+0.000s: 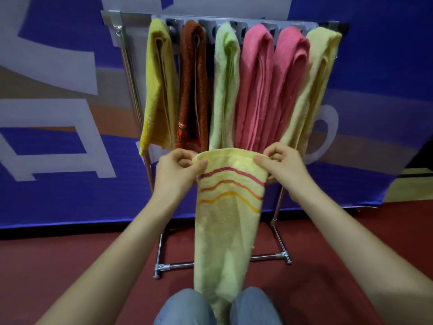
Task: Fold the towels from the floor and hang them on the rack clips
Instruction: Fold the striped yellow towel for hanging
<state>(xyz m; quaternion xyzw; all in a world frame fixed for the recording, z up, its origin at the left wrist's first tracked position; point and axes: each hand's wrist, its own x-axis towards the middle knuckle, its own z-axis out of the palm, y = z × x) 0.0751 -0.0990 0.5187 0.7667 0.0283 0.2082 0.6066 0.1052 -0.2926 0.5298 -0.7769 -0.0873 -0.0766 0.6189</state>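
Two knees in blue jeans are at the bottom, and the striped yellow towel hangs down between them. Up at its top edge, the left hand pinches one corner and the right hand pinches the other, thumbs on the front. Just behind the hands, six folded towels hang side by side from the rack clips.
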